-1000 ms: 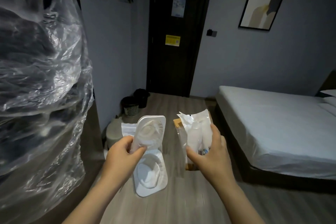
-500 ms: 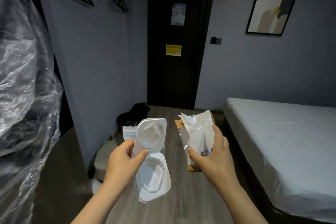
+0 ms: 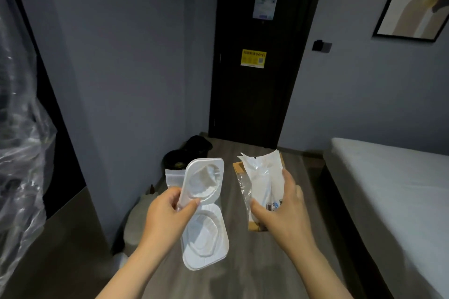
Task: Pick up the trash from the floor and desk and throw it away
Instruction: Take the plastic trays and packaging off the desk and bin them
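My left hand (image 3: pixel 167 216) pinches a white plastic clamshell tray (image 3: pixel 204 233), held open and upright, with a small clear bag (image 3: pixel 173 177) behind it. My right hand (image 3: pixel 281 211) grips a clear and white plastic wrapper (image 3: pixel 264 177) together with a piece of brown cardboard (image 3: pixel 239 168) behind it. Both hands are held out at chest height over the wooden floor. Ahead on the floor by the left wall stands a dark waste bin (image 3: pixel 173 160), with a second black bin or bag (image 3: pixel 198 144) just beyond it.
A dark door (image 3: pixel 257 94) closes the far end. A bed with a white sheet (image 3: pixel 393 189) fills the right side. Clear plastic sheeting (image 3: pixel 19 143) hangs at far left over a dark surface (image 3: pixel 56 245). A pale round object (image 3: pixel 138 216) sits by the wall.
The view has advanced toward the door and bins; the plastic sheeting has slid left out of the way. Both hands keep the same hold on their trash.
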Available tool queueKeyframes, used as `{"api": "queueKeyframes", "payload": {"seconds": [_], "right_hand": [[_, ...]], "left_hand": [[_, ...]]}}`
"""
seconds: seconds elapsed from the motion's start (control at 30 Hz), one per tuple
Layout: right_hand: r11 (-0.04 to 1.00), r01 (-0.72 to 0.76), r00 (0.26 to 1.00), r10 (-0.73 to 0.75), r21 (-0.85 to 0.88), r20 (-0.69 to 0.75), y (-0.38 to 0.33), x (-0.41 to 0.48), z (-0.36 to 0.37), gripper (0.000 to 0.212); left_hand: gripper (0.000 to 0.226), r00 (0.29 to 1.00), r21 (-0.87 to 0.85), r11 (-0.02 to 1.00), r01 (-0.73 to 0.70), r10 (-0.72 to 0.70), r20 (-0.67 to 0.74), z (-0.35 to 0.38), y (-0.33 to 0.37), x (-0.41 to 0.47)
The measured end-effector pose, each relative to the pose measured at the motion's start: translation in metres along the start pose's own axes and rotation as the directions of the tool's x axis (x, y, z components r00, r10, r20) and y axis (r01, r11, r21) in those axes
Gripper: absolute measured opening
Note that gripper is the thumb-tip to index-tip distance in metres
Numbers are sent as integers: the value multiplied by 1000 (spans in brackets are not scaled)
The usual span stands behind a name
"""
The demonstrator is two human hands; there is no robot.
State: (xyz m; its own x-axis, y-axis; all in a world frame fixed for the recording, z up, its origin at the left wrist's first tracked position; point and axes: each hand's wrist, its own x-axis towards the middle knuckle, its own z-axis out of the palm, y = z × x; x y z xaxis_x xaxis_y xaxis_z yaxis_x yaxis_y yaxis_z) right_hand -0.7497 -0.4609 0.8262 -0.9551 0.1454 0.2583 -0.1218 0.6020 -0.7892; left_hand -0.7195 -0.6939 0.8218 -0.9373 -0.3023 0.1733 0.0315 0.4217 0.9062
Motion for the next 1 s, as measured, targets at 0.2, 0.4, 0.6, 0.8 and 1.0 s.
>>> {"api": "queueKeyframes", "payload": {"seconds": [0.2,0.4,0.6,0.8,1.0], "right_hand": [[1000,-26,1000,26,10,3,-14,93,69,103],[999,-40,998,40,-1,51,-1,167,115,101],[999,-42,995,39,32,92,28,264,156,101],[998,-42,992,36,46,125,51,393,184,108],[998,-2,986,-9,65,168,63,504,206,107]], "left_hand": [[14,1000,42,999,26,-26,10,-6,-26,115],[12,992,48,993,106,-109,64,12,-56,197],[7,991,91,989,120,-125,51,52,-77,291],[10,988,137,980,142,-149,40,100,-75,402],[10,988,139,979,149,-152,11,141,-74,499]]}}
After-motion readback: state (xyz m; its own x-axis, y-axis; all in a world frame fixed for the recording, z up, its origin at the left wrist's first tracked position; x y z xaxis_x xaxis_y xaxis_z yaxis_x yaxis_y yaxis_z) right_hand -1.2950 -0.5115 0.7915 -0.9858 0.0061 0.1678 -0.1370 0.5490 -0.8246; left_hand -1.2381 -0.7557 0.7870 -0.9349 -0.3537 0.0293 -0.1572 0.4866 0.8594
